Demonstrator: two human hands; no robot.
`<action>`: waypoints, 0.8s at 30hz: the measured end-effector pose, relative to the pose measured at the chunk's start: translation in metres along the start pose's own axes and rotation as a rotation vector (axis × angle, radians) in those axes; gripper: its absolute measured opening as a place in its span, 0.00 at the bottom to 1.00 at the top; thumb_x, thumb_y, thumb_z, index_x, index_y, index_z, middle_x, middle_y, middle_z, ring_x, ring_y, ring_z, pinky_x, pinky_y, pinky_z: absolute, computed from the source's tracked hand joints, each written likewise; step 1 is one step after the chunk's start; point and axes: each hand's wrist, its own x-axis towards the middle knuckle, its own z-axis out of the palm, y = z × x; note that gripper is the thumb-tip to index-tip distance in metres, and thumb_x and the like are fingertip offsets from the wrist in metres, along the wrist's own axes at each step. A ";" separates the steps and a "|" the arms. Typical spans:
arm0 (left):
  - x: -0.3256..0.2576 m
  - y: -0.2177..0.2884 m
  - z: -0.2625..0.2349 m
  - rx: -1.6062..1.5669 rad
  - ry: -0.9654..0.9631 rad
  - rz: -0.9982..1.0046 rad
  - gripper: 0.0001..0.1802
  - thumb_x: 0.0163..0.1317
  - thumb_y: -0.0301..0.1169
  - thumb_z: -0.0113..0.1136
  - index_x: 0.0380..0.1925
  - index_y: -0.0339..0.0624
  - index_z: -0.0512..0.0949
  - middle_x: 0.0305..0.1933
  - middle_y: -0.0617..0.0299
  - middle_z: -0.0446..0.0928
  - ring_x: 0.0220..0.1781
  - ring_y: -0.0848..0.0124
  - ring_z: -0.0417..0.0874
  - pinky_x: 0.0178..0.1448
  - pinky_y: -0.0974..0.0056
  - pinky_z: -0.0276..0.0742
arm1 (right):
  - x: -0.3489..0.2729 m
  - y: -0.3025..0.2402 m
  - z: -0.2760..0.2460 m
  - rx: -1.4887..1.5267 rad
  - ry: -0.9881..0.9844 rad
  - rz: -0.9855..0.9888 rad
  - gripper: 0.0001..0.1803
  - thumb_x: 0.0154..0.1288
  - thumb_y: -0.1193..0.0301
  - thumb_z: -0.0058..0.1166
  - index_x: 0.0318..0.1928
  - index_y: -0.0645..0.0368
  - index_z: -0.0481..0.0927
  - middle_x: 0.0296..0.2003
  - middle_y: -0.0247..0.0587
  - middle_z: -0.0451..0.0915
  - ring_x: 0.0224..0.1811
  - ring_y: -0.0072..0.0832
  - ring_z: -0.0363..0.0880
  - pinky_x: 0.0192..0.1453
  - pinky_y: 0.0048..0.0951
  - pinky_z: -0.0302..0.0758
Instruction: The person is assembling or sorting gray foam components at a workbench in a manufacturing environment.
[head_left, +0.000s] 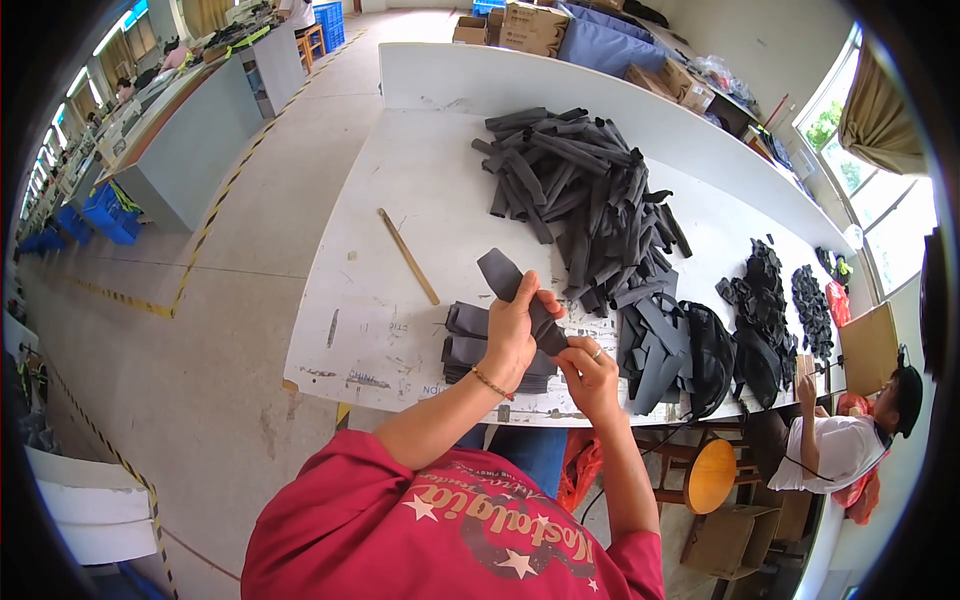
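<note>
Above the near edge of the white table (350,250), I hold a flat dark grey strip of fabric-like material (498,270) at a slant. My left hand (512,335) is wrapped round its middle, thumb on top, and the pointed far end sticks out. Its lower end is pinched between the thumb and fingers of my right hand (590,378). Neat stacks of similar dark pieces (465,352) lie beneath my left hand. Beyond both hands spreads a large heap of dark, partly curled strips (590,190). A thin wooden stick (408,256) rests to the left.
Flat dark pieces (655,350) and a black bag-like item (708,355) lie right of my hands. Further right are more dark heaps (755,295) and a seated person (845,430). A raised white panel (600,95) borders the far side. A round wooden stool (710,475) stands below the table.
</note>
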 end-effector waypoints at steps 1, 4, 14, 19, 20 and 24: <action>0.000 0.000 -0.001 -0.011 -0.001 -0.001 0.15 0.65 0.40 0.63 0.29 0.40 0.77 0.25 0.60 0.78 0.25 0.68 0.80 0.34 0.62 0.82 | 0.000 0.000 0.001 -0.006 -0.007 0.004 0.10 0.49 0.81 0.67 0.31 0.62 0.78 0.34 0.42 0.79 0.30 0.39 0.80 0.31 0.34 0.76; 0.000 -0.001 -0.002 0.012 0.010 -0.001 0.15 0.66 0.39 0.63 0.29 0.39 0.76 0.25 0.60 0.78 0.25 0.68 0.80 0.34 0.62 0.82 | 0.001 0.002 0.002 0.004 -0.004 0.009 0.09 0.49 0.81 0.67 0.30 0.62 0.78 0.34 0.42 0.79 0.29 0.39 0.80 0.31 0.34 0.76; 0.002 -0.001 -0.006 0.012 0.020 0.016 0.15 0.66 0.39 0.62 0.29 0.38 0.77 0.25 0.59 0.78 0.25 0.67 0.80 0.35 0.62 0.82 | 0.008 0.001 0.006 0.022 -0.014 0.040 0.08 0.50 0.81 0.67 0.31 0.63 0.80 0.36 0.44 0.81 0.31 0.39 0.81 0.33 0.31 0.76; 0.006 0.001 -0.007 0.014 -0.023 0.028 0.15 0.66 0.38 0.62 0.28 0.37 0.77 0.25 0.58 0.78 0.26 0.66 0.80 0.37 0.61 0.82 | 0.011 0.001 0.009 0.057 -0.025 0.096 0.07 0.51 0.80 0.66 0.31 0.63 0.81 0.36 0.46 0.81 0.31 0.39 0.81 0.34 0.29 0.76; 0.007 0.002 -0.008 0.017 -0.025 0.024 0.15 0.66 0.38 0.62 0.28 0.37 0.77 0.25 0.58 0.78 0.26 0.66 0.80 0.37 0.61 0.82 | 0.011 0.000 0.009 0.055 -0.022 0.100 0.07 0.51 0.80 0.66 0.31 0.63 0.81 0.36 0.46 0.81 0.31 0.39 0.81 0.34 0.29 0.76; 0.016 0.009 -0.010 -0.007 -0.063 0.011 0.15 0.67 0.39 0.61 0.29 0.38 0.76 0.27 0.57 0.79 0.27 0.64 0.81 0.40 0.58 0.82 | 0.015 -0.011 0.018 0.367 0.048 0.429 0.06 0.57 0.78 0.64 0.34 0.65 0.81 0.37 0.38 0.81 0.37 0.28 0.80 0.40 0.28 0.75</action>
